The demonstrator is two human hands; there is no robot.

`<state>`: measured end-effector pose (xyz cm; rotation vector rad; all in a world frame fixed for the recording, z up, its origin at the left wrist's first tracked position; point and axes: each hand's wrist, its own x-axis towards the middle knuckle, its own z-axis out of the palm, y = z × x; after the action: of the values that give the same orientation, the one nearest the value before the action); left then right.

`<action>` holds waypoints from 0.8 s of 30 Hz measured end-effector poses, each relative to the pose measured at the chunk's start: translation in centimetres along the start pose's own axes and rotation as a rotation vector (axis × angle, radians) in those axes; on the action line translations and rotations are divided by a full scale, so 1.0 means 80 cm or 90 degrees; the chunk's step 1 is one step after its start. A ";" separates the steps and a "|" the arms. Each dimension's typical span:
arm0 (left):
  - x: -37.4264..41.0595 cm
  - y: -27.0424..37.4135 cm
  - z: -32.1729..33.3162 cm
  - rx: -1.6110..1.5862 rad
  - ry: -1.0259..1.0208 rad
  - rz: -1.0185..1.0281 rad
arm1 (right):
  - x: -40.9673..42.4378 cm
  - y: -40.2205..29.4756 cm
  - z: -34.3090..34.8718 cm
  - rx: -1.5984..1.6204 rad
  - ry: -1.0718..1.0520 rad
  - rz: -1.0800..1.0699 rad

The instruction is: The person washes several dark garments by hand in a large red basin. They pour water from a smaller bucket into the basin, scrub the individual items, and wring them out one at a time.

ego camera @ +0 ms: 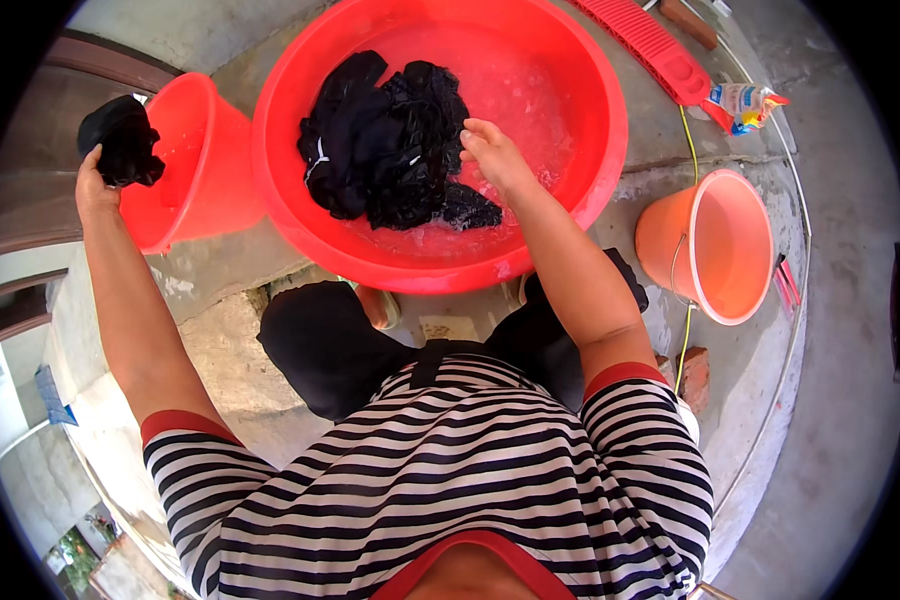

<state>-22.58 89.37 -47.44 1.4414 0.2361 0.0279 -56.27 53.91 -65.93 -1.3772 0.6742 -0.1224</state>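
Note:
Out to the far left, my left hand [99, 186] grips a bunched black cloth item [120, 139], held up over the rim of a red plastic bucket [229, 172]. Before me stands a large red plastic basin [435, 277] with sudsy water in it. A heap of wet black clothing [390, 150] fills the basin's left half, with a white drawstring or cord showing on it. Over the water, just right of the heap, hovers my right hand [493, 154], its fingers apart and nothing in them.
An orange bucket [667, 240] with a wire handle stands at the right. Beyond it lie a red plastic washboard [652, 52], a detergent bag [742, 105] and a brick [688, 24]. A yellow hose or cord [688, 135] runs behind the orange bucket; a pink-handled item [786, 285] lies beside it.

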 end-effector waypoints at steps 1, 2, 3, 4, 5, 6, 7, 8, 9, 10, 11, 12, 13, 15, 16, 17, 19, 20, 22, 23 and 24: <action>-0.002 -0.016 0.007 0.147 -0.019 0.115 | 0.003 0.004 0.001 -0.017 0.007 0.001; -0.010 -0.033 0.008 0.134 -0.024 0.133 | 0.007 0.008 0.003 -0.037 0.000 -0.005; -0.065 -0.056 0.045 0.116 -0.036 0.141 | 0.010 0.015 0.000 -0.063 0.003 -0.007; -0.081 -0.079 0.050 0.025 -0.158 0.125 | 0.013 0.021 0.004 -0.084 -0.006 -0.013; -0.128 -0.095 0.068 -0.093 -0.322 0.022 | 0.021 0.036 0.008 -0.117 -0.018 -0.024; -0.156 -0.136 0.089 -0.187 -0.471 -0.091 | 0.029 0.057 0.002 -0.161 -0.014 -0.030; -0.189 -0.171 0.102 -0.257 -0.588 -0.177 | 0.035 0.068 0.003 -0.197 -0.024 -0.040; -0.218 -0.200 0.109 -0.242 -0.656 -0.223 | 0.030 0.064 0.017 -0.199 -0.029 -0.022; -0.250 -0.221 0.117 -0.223 -0.669 -0.270 | 0.033 0.071 0.024 -0.236 -0.049 -0.009; -0.270 -0.247 0.121 -0.167 -0.619 -0.300 | 0.039 0.087 0.029 -0.277 -0.065 0.003; -0.276 -0.273 0.120 -0.136 -0.572 -0.346 | 0.048 0.104 0.034 -0.317 -0.079 0.016; -0.284 -0.281 0.125 -0.022 -0.455 -0.377 | 0.053 0.116 0.039 -0.412 -0.074 0.023; -0.284 -0.283 0.131 0.033 -0.368 -0.346 | 0.058 0.127 0.041 -0.440 -0.080 0.025; -0.259 -0.273 0.139 -0.074 -0.426 -0.259 | 0.076 0.146 0.050 -0.505 -0.046 0.050; -0.248 -0.265 0.141 -0.119 -0.443 -0.229 | 0.077 0.142 0.061 -0.583 -0.012 0.015; -0.242 -0.259 0.139 -0.134 -0.437 -0.218 | 0.074 0.137 0.074 -0.661 0.022 -0.021; -0.233 -0.259 0.134 -0.133 -0.406 -0.253 | 0.078 0.140 0.086 -0.774 0.046 -0.083; -0.232 -0.260 0.135 -0.112 -0.406 -0.250 | 0.089 0.149 0.088 -0.813 0.035 -0.109; -0.233 -0.259 0.140 -0.072 -0.409 -0.244 | 0.104 0.152 0.086 -0.852 0.044 -0.231; -0.233 -0.261 0.142 -0.060 -0.413 -0.244 | 0.111 0.152 0.076 -0.814 -0.005 -0.206; -0.231 -0.262 0.143 -0.047 -0.415 -0.243 | 0.115 0.138 0.069 -0.775 -0.053 -0.184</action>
<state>-41.18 72.39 -64.16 1.2408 -0.0329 -0.7261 -49.35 56.80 -79.35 -2.6301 0.4572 0.1545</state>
